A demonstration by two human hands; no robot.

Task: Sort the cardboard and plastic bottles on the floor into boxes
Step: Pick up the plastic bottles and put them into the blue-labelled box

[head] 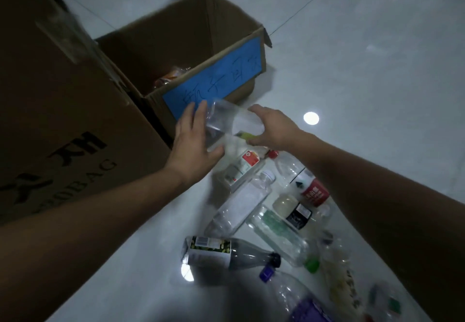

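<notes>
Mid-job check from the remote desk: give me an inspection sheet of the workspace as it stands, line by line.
Surface: glossy pale tiled floor, with ceiling-light reflections.
Job's things: open box with blue label, something orange inside; large brown box beside it at left; clear bottle held in front of the labelled box.
Clutter: loose pile of bottles on the floor, among them a dark bottle with a green label, a red-labelled bottle and a purple-capped bottle.
Grippers: left hand and right hand both on the clear bottle, fingers wrapped round it.
Cables: nothing seen.
Surroundings: dim room, bare floor beyond the boxes.
</notes>
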